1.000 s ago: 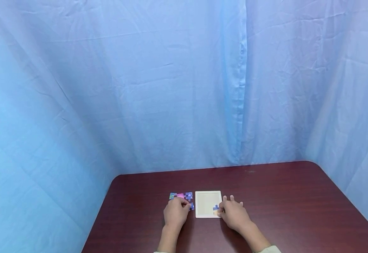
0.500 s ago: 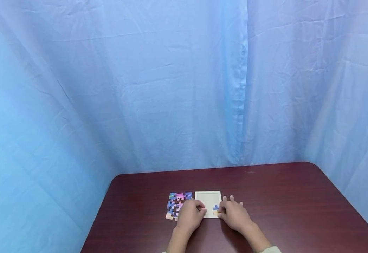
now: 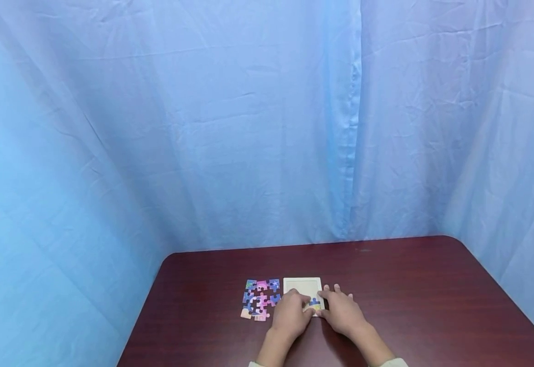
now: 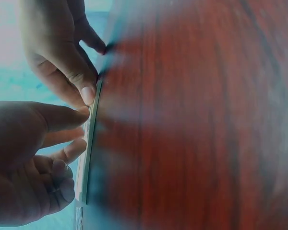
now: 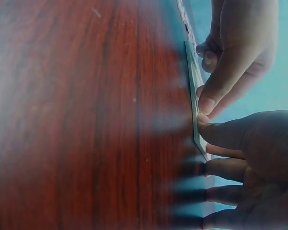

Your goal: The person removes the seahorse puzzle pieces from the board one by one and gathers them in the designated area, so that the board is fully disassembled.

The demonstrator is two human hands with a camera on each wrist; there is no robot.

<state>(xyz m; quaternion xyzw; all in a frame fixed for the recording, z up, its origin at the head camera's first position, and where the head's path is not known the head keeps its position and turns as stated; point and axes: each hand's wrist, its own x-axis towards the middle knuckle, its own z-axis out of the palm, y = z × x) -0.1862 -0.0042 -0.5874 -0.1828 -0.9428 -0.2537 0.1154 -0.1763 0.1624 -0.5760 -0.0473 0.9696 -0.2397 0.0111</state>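
A shallow cream puzzle tray (image 3: 302,279) lies on the table, with blue-and-yellow puzzle pieces (image 3: 314,303) in its near right corner. My left hand (image 3: 288,315) reaches over the tray's near edge, thumb and forefinger pinching a puzzle piece beside that corner; the fingers mostly hide it. At the right corner, my right hand (image 3: 342,312) holds the tray between thumb and forefinger, its other fingers spread onto the table. In the left wrist view the tray's edge (image 4: 90,158) shows side-on, and the two thumbs almost meet at it.
Several loose puzzle pieces (image 3: 261,299) in pink, blue and purple lie grouped just left of the tray. The dark red wooden table (image 3: 409,285) has rounded far corners. Blue curtains (image 3: 248,153) hang behind it and at both sides.
My left hand has moved right from the loose pieces to the tray's near right corner, uncovering the pile. My right hand has stayed at the tray's right side.
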